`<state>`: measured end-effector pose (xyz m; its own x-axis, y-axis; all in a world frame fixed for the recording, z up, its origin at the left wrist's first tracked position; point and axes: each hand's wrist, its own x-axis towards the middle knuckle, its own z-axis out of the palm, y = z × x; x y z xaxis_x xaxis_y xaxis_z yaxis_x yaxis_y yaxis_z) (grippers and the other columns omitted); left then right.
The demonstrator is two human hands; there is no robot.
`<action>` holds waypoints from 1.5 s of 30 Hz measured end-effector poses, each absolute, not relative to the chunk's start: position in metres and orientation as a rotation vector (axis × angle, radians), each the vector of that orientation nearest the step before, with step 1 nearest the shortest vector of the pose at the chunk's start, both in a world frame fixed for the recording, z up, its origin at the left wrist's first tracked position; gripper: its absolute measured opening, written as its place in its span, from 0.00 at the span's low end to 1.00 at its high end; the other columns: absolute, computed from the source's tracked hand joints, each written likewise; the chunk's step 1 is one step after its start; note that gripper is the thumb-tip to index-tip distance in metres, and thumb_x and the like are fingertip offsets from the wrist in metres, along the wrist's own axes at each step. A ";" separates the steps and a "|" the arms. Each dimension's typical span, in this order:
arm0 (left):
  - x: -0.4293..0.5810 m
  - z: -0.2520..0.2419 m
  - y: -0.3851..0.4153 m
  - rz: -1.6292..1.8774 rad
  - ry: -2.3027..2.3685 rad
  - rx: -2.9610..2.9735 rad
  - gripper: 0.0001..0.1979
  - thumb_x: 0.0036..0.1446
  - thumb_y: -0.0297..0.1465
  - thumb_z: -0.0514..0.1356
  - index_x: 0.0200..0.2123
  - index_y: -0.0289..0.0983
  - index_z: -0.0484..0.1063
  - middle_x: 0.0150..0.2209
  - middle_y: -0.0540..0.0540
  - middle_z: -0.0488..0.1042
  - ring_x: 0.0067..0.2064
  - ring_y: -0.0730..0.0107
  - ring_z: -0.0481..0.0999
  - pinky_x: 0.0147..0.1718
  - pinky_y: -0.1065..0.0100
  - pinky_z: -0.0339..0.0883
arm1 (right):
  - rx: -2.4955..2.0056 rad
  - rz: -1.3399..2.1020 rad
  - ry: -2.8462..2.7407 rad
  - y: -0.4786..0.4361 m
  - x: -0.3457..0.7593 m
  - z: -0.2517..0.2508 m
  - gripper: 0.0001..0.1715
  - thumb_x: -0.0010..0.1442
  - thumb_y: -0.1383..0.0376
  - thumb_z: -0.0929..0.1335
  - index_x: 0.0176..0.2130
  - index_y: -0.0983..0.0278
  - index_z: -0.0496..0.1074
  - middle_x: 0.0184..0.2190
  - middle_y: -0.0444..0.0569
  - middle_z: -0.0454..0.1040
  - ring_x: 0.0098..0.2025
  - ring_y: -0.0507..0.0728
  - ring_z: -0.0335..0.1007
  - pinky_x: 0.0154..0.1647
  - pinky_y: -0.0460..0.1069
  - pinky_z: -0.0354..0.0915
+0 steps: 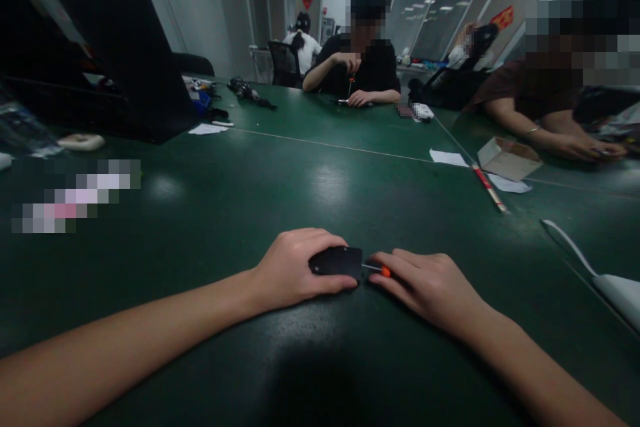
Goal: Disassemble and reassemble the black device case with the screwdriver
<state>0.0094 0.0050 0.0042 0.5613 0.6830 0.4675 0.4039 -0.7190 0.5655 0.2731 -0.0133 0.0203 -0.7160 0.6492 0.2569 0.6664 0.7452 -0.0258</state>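
The tool in the right hand (430,283) is mostly hidden: only a thin metal shaft and an orange collar of the screwdriver (383,271) show past the fingertips, and the handle lies under the curled fingers. The near part of the small black device (337,260) is covered by the left thumb, and its left end disappears under the left hand (295,267). The white object (620,290) at the right edge is cut off by the frame, and a blurred patch at the left conceals whatever lies there. A large dark shape (125,47) at upper left is too dim to identify. One container is in view, a small cardboard box (507,159) on the far right of the green table (320,187); its top appears open, but the contents cannot be made out (the angle is too shallow). White paper slips (449,157) lie just beside it, and a red-and-white stick (490,190) lies near its front. The device is flat, matte black and roughly rectangular with rounded corners, and lies on the table directly in front of the person, between the two hands. The left hand grasps it, fingers over the far edge and thumb along the near edge. The right hand is closed around the screwdriver, whose tip meets the device's right end. Other people sit at the far side, well apart.
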 end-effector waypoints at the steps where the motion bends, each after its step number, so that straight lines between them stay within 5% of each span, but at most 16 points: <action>1: 0.009 0.004 0.005 0.971 0.865 2.400 0.23 0.55 0.47 0.64 0.46 0.36 0.74 0.43 0.42 0.80 0.43 0.62 0.78 0.44 0.63 0.70 | -1.020 -0.179 -2.670 -0.013 0.273 0.019 0.16 0.69 0.59 0.63 0.47 0.67 0.74 0.31 0.50 0.77 0.27 0.53 0.73 0.27 0.47 0.63; 6: 0.010 0.002 0.006 0.987 0.743 2.406 0.24 0.53 0.45 0.66 0.46 0.35 0.74 0.42 0.42 0.79 0.43 0.63 0.78 0.44 0.64 0.69 | -0.886 -0.543 -2.574 -0.014 0.268 0.021 0.17 0.68 0.63 0.65 0.52 0.70 0.73 0.32 0.52 0.77 0.30 0.56 0.72 0.31 0.49 0.65; 19: 0.003 0.007 0.015 0.866 0.699 2.315 0.25 0.48 0.44 0.70 0.46 0.34 0.76 0.41 0.43 0.80 0.41 0.64 0.78 0.42 0.66 0.69 | -0.738 -0.678 -2.637 -0.018 0.269 0.021 0.19 0.66 0.72 0.65 0.55 0.74 0.70 0.34 0.53 0.76 0.30 0.57 0.68 0.27 0.51 0.64; 28: 0.003 0.007 0.015 0.850 0.729 2.286 0.27 0.47 0.44 0.70 0.47 0.34 0.77 0.43 0.43 0.81 0.42 0.64 0.79 0.42 0.66 0.69 | -0.928 -0.154 -2.630 -0.012 0.262 0.013 0.19 0.71 0.65 0.60 0.56 0.70 0.68 0.36 0.52 0.75 0.33 0.54 0.73 0.31 0.47 0.68; 35: 0.002 0.003 0.015 0.868 0.711 2.295 0.29 0.47 0.44 0.70 0.49 0.34 0.76 0.45 0.42 0.81 0.44 0.63 0.80 0.45 0.66 0.70 | -0.787 -0.595 -2.629 -0.014 0.258 0.017 0.20 0.68 0.74 0.58 0.56 0.75 0.68 0.34 0.55 0.77 0.31 0.58 0.72 0.27 0.50 0.67; 45: 0.005 0.003 0.014 0.913 0.571 2.297 0.27 0.47 0.42 0.71 0.49 0.36 0.76 0.46 0.41 0.80 0.46 0.61 0.79 0.47 0.64 0.71 | -1.002 0.110 -2.632 -0.011 0.254 0.014 0.20 0.69 0.66 0.60 0.56 0.70 0.68 0.39 0.55 0.76 0.37 0.57 0.74 0.36 0.50 0.71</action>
<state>0.0049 0.0143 0.0032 0.6717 0.5759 0.4660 0.1666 -0.7303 0.6625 0.2542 -0.0114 0.0135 -0.7019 0.6591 0.2699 0.6344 0.7508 -0.1837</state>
